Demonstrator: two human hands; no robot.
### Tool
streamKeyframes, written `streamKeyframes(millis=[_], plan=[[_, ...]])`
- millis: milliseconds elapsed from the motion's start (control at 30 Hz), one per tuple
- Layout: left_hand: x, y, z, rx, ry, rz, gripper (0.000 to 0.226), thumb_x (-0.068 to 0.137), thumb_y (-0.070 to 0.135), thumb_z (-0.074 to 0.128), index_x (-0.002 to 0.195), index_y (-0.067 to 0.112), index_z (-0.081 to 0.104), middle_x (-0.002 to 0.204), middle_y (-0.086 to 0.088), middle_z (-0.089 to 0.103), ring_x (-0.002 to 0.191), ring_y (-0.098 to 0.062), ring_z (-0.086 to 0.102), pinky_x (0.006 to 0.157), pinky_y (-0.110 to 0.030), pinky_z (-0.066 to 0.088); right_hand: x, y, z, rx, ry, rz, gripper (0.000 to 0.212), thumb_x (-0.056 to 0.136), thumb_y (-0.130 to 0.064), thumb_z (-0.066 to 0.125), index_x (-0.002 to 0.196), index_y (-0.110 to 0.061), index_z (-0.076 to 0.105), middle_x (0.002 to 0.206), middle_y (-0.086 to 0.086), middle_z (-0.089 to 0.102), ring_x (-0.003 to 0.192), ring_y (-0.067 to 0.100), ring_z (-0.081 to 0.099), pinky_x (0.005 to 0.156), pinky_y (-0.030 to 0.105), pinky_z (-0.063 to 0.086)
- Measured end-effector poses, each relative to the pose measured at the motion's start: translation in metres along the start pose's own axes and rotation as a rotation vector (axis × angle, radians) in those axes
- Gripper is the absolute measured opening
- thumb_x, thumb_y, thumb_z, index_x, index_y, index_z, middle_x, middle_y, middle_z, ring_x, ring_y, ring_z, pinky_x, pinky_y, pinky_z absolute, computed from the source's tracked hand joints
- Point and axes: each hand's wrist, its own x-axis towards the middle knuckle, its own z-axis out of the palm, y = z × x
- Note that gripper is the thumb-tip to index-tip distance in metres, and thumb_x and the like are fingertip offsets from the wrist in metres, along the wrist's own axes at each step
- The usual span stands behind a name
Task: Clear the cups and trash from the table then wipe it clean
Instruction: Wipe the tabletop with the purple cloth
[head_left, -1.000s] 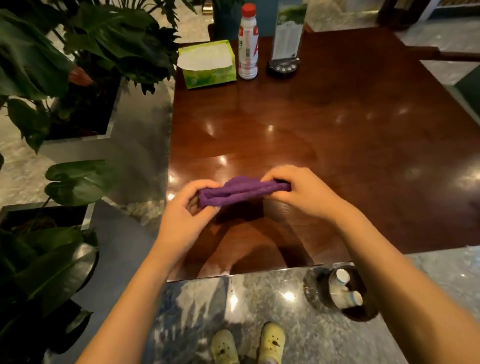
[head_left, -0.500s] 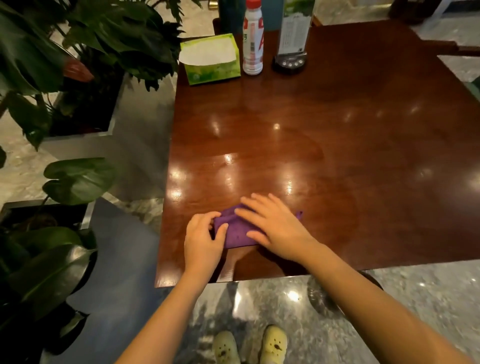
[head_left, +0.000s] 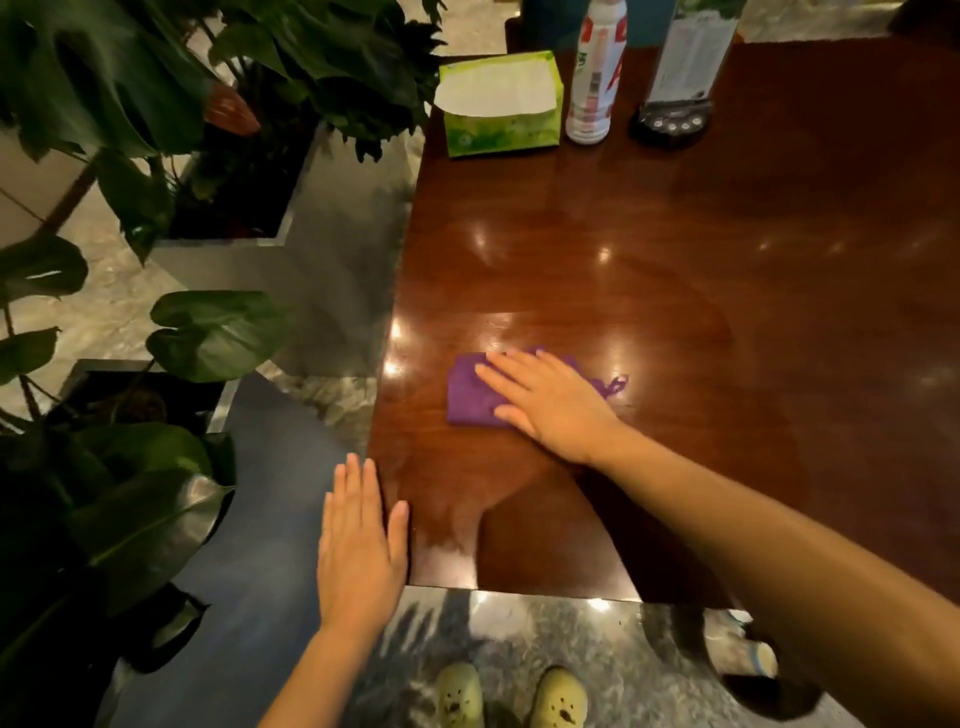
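Since a moment ago the left hand (head_left: 361, 540) has slid off the cloth (head_left: 470, 395) to the desk (head_left: 675, 270) corner, fingers spread, while the right hand (head_left: 550, 402) presses flat on that soft, light cloth, near-left.

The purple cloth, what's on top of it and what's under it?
The right hand lies flat on the purple cloth, covering most of it. Under the cloth is the wooden table; the surface beneath it is hidden.

Glossy wooden table (head_left: 727, 312) bears purple cloth (head_left: 470, 397), tissue box (head_left: 501, 106), bottle (head_left: 592, 78)
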Motion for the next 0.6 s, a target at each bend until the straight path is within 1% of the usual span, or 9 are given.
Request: streamKeyframes(millis=[67, 167, 233, 300, 367, 433, 500, 533, 600], plan=[[0.0, -0.001, 0.0, 0.012, -0.022, 0.015, 0.087, 0.084, 0.066, -0.01, 0.147, 0.009, 0.007, 0.155, -0.001, 0.0, 0.143, -0.01, -0.003, 0.117, -0.025, -0.004, 0.039, 0.007, -0.006, 0.004, 0.015, 0.037, 0.054, 0.087, -0.043, 0.033, 0.131, -0.019, 0.054, 0.133, 0.007, 0.059, 0.116, 0.027, 0.06, 0.093, 0.043, 0.049], [-0.001, -0.002, -0.004, 0.007, -0.05, 0.024, 0.082, 0.083, 0.068, -0.012, 0.145, 0.015, -0.002, 0.155, 0.002, -0.008, 0.143, -0.008, -0.01, 0.115, -0.02, -0.011, 0.093, 0.017, -0.01, 0.071, 0.023, 0.101, 0.052, 0.097, -0.04, 0.035, 0.145, -0.02, 0.031, 0.153, 0.008, 0.033, 0.138, 0.028, 0.036, 0.11, 0.043, 0.029], [-0.005, -0.004, -0.009, -0.023, -0.077, -0.001, 0.08, 0.079, 0.07, -0.014, 0.143, 0.022, -0.01, 0.153, 0.007, -0.017, 0.14, -0.003, -0.019, 0.115, -0.02, -0.012, 0.12, 0.022, -0.008, 0.09, 0.064, 0.151, 0.053, 0.098, -0.038, 0.035, 0.147, -0.019, 0.026, 0.155, 0.008, 0.027, 0.141, 0.029, 0.029, 0.112, 0.044, 0.024], [-0.014, -0.004, -0.012, -0.114, -0.085, -0.101, 0.074, 0.083, 0.068, -0.006, 0.142, 0.024, -0.015, 0.154, 0.008, -0.02, 0.139, 0.0, -0.021, 0.116, -0.022, -0.009, 0.135, 0.022, -0.007, 0.103, 0.067, 0.197, 0.054, 0.099, -0.039, 0.033, 0.147, -0.019, 0.024, 0.156, 0.008, 0.025, 0.141, 0.028, 0.027, 0.113, 0.044, 0.022], [-0.024, -0.003, -0.015, -0.264, -0.134, -0.191, 0.074, 0.087, 0.062, 0.016, 0.144, 0.026, -0.015, 0.155, 0.011, -0.016, 0.139, 0.002, -0.017, 0.118, -0.025, -0.002, 0.135, 0.016, -0.005, 0.098, 0.041, 0.228, 0.054, 0.099, -0.04, 0.029, 0.148, -0.019, 0.022, 0.156, 0.007, 0.023, 0.142, 0.028, 0.025, 0.113, 0.043, 0.022], [-0.031, -0.005, -0.016, -0.367, -0.163, -0.151, 0.087, 0.082, 0.063, 0.035, 0.144, 0.027, -0.015, 0.152, 0.017, -0.016, 0.139, 0.002, -0.016, 0.117, -0.026, 0.001, 0.124, 0.0, -0.003, 0.087, 0.047, 0.2, 0.054, 0.099, -0.039, 0.029, 0.148, -0.018, 0.023, 0.155, 0.008, 0.026, 0.141, 0.029, 0.027, 0.112, 0.043, 0.024], [-0.031, -0.012, -0.018, -0.402, -0.219, -0.076, 0.105, 0.073, 0.072, 0.046, 0.144, 0.028, -0.017, 0.149, 0.021, -0.02, 0.138, 0.003, -0.02, 0.115, -0.023, 0.0, 0.103, -0.024, -0.002, 0.097, 0.056, 0.14, 0.054, 0.097, -0.039, 0.031, 0.145, -0.015, 0.031, 0.152, 0.011, 0.034, 0.137, 0.032, 0.035, 0.108, 0.045, 0.03], [-0.031, -0.015, -0.019, -0.394, -0.247, -0.046, 0.111, 0.068, 0.077, 0.047, 0.142, 0.029, -0.02, 0.148, 0.022, -0.023, 0.138, 0.004, -0.022, 0.113, -0.022, -0.001, 0.09, -0.037, -0.002, 0.102, 0.047, 0.109, 0.054, 0.095, -0.04, 0.03, 0.143, -0.014, 0.037, 0.148, 0.013, 0.04, 0.133, 0.033, 0.041, 0.105, 0.045, 0.035], [-0.03, -0.021, -0.018, -0.327, -0.268, -0.002, 0.113, 0.062, 0.085, 0.039, 0.138, 0.031, -0.025, 0.146, 0.02, -0.028, 0.137, 0.002, -0.027, 0.113, -0.021, -0.004, 0.062, -0.06, 0.0, 0.104, 0.038, 0.056, 0.057, 0.089, -0.042, 0.03, 0.135, -0.013, 0.049, 0.137, 0.014, 0.054, 0.122, 0.034, 0.054, 0.097, 0.044, 0.045]])
